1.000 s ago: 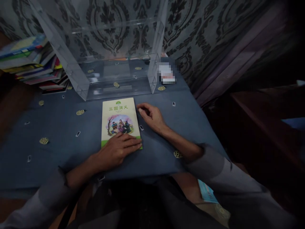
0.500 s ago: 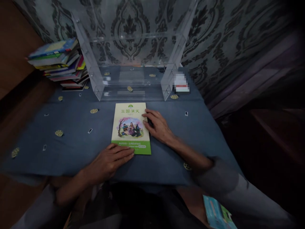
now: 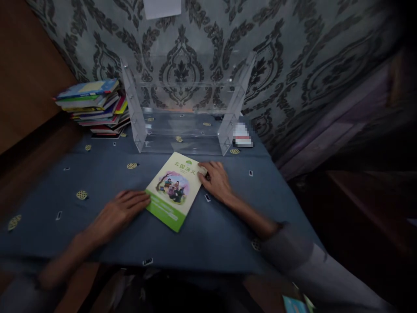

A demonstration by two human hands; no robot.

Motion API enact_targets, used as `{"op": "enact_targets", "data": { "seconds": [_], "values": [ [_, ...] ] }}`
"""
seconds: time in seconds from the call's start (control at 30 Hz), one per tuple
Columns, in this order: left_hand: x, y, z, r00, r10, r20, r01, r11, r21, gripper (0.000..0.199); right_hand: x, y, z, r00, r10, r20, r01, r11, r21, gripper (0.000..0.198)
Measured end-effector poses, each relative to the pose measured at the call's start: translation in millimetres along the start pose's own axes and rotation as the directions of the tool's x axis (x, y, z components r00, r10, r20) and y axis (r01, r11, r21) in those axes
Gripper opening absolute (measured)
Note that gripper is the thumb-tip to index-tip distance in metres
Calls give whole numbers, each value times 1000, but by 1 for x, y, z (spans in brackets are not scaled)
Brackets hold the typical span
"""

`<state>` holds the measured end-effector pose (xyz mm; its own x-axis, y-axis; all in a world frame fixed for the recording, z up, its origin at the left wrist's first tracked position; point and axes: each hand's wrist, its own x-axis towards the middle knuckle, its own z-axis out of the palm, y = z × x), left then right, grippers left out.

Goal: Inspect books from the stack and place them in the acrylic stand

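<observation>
A book (image 3: 176,191) with a cream and green cover lies flat on the table, turned at an angle, its illustrated front facing up. At its upper right corner, my right hand (image 3: 216,180) has curved fingers and thumb closed on the edge. My left hand (image 3: 122,211) lies palm down with fingers stretched out, the fingertips touching the book's lower left corner. Just beyond the book stands a clear acrylic rack (image 3: 180,145) with tiered shelves. No books show on the rack.
A leaning stack of books (image 3: 94,106) stands at the back left. A blurred-out white item (image 3: 243,135) sits right of the rack. Blue patterned cloth (image 3: 107,174) covers the table. Behind is a patterned wall (image 3: 182,65). A blue packet (image 3: 293,304) shows below the table's front edge.
The book has turned clockwise, from nearly straight to slanted. My left hand has shifted left, off the cover to its corner. The view has tilted up, showing more wall.
</observation>
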<state>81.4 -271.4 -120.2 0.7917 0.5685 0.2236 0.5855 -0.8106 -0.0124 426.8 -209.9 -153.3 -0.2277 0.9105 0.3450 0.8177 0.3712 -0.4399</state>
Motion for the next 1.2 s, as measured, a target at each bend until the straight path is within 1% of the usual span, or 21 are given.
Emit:
{"op": "enact_targets", "data": {
  "seconds": [0.07,0.17,0.23,0.27,0.3,0.37,0.43,0.5,0.53,0.6,0.67,0.73,0.8,0.93,1.0,1.07,1.13,1.2],
  "values": [
    [1,-26,0,997,-68,23,68,997,31,36,-20,-8,-9,999,48,11,-48,999,3,27],
    [14,-60,2,992,-125,28,123,991,54,39,-41,-21,-18,995,75,61,-82,991,108,22],
    [29,-72,1,991,-127,41,124,990,69,42,-45,-25,-22,993,70,96,-85,983,164,20],
    [37,-72,0,991,-127,48,122,989,84,42,-44,-26,-22,992,70,106,-87,982,165,20],
    [46,-70,-1,990,-128,53,122,987,102,41,-40,-25,-22,991,69,112,-86,985,153,21],
    [63,-53,-2,990,-132,54,124,985,119,37,-29,-21,-19,992,51,116,-64,992,110,24],
    [79,-25,1,992,-114,46,111,991,74,33,-14,-15,-13,992,-13,129,4,998,70,29],
    [93,9,6,998,-55,17,55,998,-1,30,2,-9,-6,987,-77,140,75,997,18,33],
    [98,24,10,1000,-19,1,19,1000,-8,31,10,-6,-3,988,-81,132,85,996,-21,34],
    [107,50,16,1000,-8,8,8,999,48,35,23,0,2,994,-46,100,56,993,-101,35],
    [112,64,20,999,-9,36,5,994,108,38,31,4,6,997,-7,71,17,989,-145,35],
    [116,68,21,998,3,63,-12,989,150,38,34,6,7,998,4,70,7,988,-156,35],
    [118,67,21,998,29,62,-40,984,176,38,33,6,7,997,24,75,-13,988,-153,36],
    [117,64,25,997,75,-23,-69,978,195,36,17,5,4,994,70,80,-63,995,-80,37],
    [115,64,28,995,83,-60,-70,979,191,34,4,6,0,996,43,78,-44,999,9,38],
    [114,65,29,992,93,-84,-76,980,185,33,-10,7,-5,997,-17,69,8,991,134,37],
    [114,66,29,989,109,-101,-89,978,187,31,-23,7,-11,995,-78,55,59,957,284,33],
    [115,67,27,984,124,-126,-98,975,198,29,-31,7,-17,994,-101,42,74,905,419,30]
  ]
}}
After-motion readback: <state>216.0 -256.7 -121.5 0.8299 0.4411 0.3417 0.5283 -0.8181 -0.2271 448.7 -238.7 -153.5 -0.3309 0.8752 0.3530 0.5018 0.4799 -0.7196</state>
